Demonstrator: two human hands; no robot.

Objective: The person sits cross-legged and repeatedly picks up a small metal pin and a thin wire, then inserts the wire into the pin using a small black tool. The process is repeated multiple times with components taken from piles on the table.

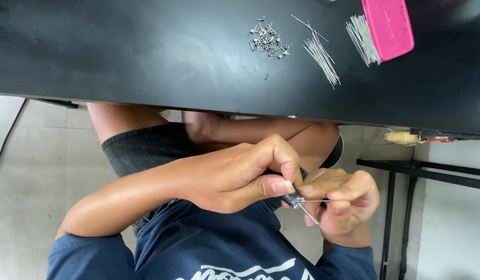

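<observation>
Black tabletop carries coiled wires and straight wires near its edge. Below it, left hand pinches a small tool; right hand grips thin wire, seemingly light, bendable, best held near the tip.

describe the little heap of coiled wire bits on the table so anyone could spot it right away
Start at the black table and find the pink tray at one end. Beside it lie two fans of straight wires; just past them sits the heap of coils. Unlike the long, straight wires, it is a tangled cluster of short, wound silver pieces with stubby legs.
</observation>
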